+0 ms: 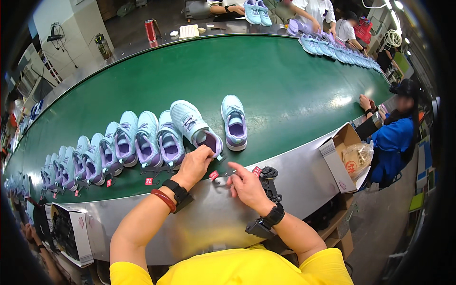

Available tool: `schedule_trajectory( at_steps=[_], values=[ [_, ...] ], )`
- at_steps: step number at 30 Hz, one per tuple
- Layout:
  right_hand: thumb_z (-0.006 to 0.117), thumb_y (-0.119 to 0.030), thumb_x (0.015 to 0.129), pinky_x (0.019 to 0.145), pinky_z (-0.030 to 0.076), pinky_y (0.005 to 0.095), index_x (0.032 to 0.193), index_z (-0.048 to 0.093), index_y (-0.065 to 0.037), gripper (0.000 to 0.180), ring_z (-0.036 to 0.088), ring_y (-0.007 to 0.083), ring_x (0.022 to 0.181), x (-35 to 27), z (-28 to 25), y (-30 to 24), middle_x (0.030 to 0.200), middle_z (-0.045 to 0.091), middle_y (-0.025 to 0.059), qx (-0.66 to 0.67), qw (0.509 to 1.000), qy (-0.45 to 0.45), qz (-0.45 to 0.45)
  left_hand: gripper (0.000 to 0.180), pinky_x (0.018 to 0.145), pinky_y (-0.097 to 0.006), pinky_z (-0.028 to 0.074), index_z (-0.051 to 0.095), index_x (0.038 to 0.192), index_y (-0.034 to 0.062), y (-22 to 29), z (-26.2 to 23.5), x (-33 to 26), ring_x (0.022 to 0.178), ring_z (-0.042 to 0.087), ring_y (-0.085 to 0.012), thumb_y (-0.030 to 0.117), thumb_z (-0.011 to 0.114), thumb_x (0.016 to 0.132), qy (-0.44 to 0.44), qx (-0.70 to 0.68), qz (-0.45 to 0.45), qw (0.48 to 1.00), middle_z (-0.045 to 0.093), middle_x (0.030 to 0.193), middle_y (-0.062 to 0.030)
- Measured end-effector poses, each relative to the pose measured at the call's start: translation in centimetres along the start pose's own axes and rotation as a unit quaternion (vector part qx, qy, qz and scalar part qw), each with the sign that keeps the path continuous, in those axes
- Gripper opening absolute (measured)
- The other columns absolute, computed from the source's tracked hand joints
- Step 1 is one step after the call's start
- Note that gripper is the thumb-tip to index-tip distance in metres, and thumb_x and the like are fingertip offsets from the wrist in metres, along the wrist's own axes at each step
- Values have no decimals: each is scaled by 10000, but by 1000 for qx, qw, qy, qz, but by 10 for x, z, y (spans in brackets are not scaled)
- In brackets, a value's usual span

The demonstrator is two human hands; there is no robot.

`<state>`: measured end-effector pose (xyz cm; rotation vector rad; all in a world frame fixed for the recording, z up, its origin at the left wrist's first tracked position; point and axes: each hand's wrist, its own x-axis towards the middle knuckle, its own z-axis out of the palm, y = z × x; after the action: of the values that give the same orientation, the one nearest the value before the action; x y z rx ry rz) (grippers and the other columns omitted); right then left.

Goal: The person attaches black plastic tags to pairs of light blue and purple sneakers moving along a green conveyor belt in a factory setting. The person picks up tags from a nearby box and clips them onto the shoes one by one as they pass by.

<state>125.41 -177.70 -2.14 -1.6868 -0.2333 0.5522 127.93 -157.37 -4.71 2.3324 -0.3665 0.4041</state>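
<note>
My left hand (195, 166) is closed at the heel of a light blue sneaker (189, 118) with purple lining, which is tilted on the green conveyor belt (285, 80). My right hand (248, 187) is apart from it, index finger stretched out and the others loosely bent, with nothing visible in it. A blurred red tag (213, 175) lies between my hands. Black plastic shoe hangers (270, 183) are piled beside my right hand, with another red tag (257, 171) by them. A single matching sneaker (234, 122) stands to the right of the tilted one.
A row of sneakers (124, 142) with hangers and red tags runs left along the belt. Cardboard boxes flank the metal ledge (204, 223): one at right (332, 164), one at lower left (81, 237). A co-worker in blue (394, 137) sits at right; others work across the belt.
</note>
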Motion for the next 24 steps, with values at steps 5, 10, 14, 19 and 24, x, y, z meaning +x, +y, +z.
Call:
schedule_trajectory(
  at_steps=[5,10,14,19,24],
  values=[
    [517,-163,934,507,382,214,1122,617,-10,262,447,47,534,12,-16,-14,624,537,-25,-99,994,-52,14,112,658,-424,492,564,903,68,3,-4,0,795,606,-347,35,600,802,-29,63,3,998,589,871,-120],
    [522,-163,931,525,402,219,1144,604,-20,270,471,47,563,32,-33,-32,664,563,-23,-44,994,-88,47,437,652,-429,516,530,1204,170,14,-9,9,822,620,-336,44,607,792,-68,159,43,984,571,1017,-118],
    [576,-165,891,683,479,303,1144,584,-24,290,584,171,745,63,-52,-9,843,615,64,-203,972,-15,-119,502,582,-414,517,519,1259,225,14,-6,10,765,640,-323,106,628,783,-111,192,99,970,563,1038,-129],
    [649,-185,816,841,478,400,1080,612,-64,293,568,310,1008,114,-94,-9,1146,554,98,-417,864,-2,-281,346,570,-446,496,553,1183,173,24,-10,11,682,626,-345,111,548,843,-139,252,8,958,567,853,-153],
    [657,-215,805,801,480,407,1015,605,-102,244,580,297,973,123,-95,-9,1073,578,65,-488,801,-89,-336,283,632,-476,478,599,1143,120,22,-4,11,700,601,-392,94,512,875,-109,158,-56,980,592,807,-181]
  ],
)
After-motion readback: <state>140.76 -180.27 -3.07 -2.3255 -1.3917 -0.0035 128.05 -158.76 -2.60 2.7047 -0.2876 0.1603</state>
